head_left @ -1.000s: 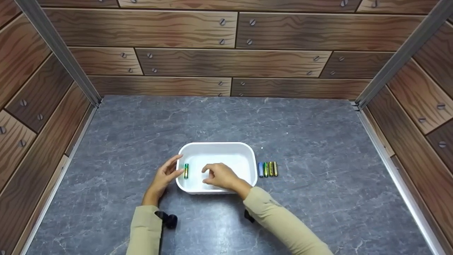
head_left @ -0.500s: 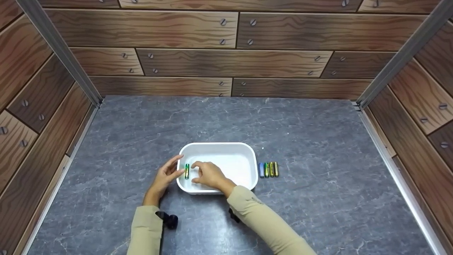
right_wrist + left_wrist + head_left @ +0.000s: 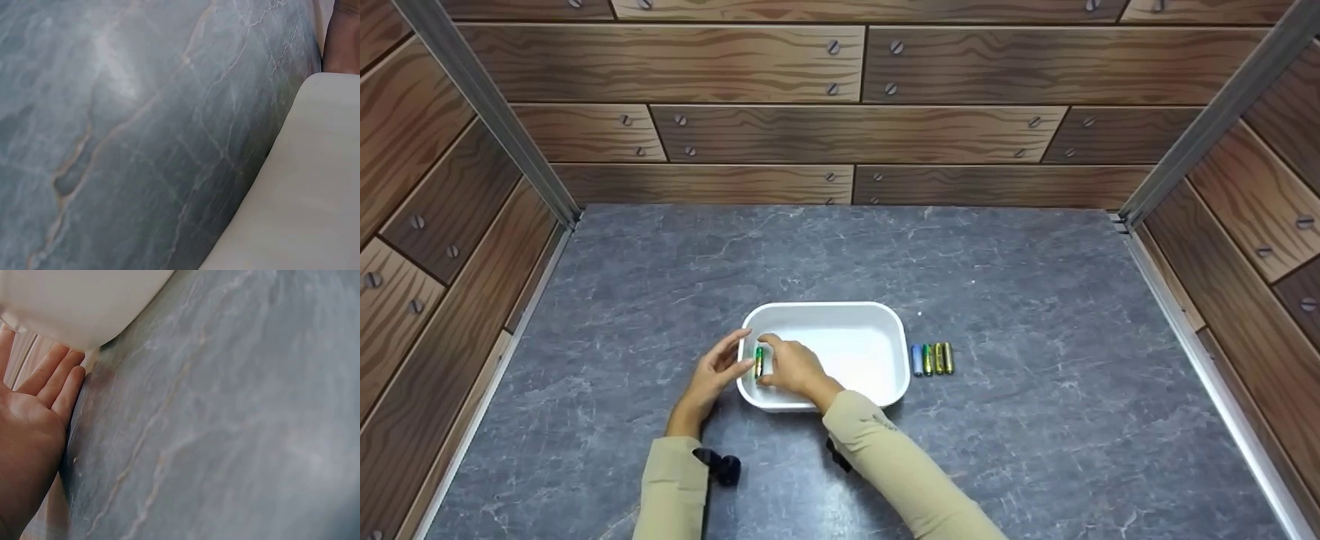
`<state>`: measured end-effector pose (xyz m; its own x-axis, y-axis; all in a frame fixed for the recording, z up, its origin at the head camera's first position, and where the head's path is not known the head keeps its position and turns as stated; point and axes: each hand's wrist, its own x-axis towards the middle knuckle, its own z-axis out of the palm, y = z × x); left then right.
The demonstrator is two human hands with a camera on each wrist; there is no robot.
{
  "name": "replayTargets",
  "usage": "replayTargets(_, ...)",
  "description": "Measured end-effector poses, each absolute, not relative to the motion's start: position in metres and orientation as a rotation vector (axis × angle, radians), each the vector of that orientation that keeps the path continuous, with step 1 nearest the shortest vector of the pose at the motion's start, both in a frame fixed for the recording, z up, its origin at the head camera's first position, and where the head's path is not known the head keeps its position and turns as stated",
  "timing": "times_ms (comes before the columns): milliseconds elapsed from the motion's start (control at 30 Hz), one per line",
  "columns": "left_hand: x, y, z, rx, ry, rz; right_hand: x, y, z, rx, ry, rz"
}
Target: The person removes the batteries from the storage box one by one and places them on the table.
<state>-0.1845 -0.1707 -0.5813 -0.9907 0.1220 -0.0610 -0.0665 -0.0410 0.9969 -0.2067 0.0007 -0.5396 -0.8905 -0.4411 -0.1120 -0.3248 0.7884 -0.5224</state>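
Note:
A white plastic basin [image 3: 840, 306] stands on the table in the head view. Inside it, along the left wall, lies one green battery [image 3: 759, 361]. My left hand [image 3: 711, 381] touches the basin's left rim with thumb and fingertips; in the left wrist view its fingers [image 3: 67, 391] stretch out against the basin's outer wall. Reaching over the front rim, my right hand [image 3: 795, 369] is inside the basin, thumb and forefinger spread around the green battery, their tips near its two ends. The right wrist view shows only the basin's wall [image 3: 304, 185] and part of the left hand.
Right of the basin, several batteries lie side by side in a row: a blue battery [image 3: 917, 360], a green one and gold ones. The grey marbled tabletop [image 3: 1035, 300] is enclosed by wood-print walls [image 3: 750, 135] at the back and sides.
My right hand has moved left through the basin until its thumb and forefinger stand around the green battery. The left hand has stayed at the rim.

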Motion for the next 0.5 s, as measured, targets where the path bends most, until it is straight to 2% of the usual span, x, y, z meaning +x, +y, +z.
replayTargets(500, -0.1837, -0.1699, -0.5796, 0.059, 2.075, 2.189, -0.2067, -0.0073, -0.5425, -0.552, 2.761, -0.663)
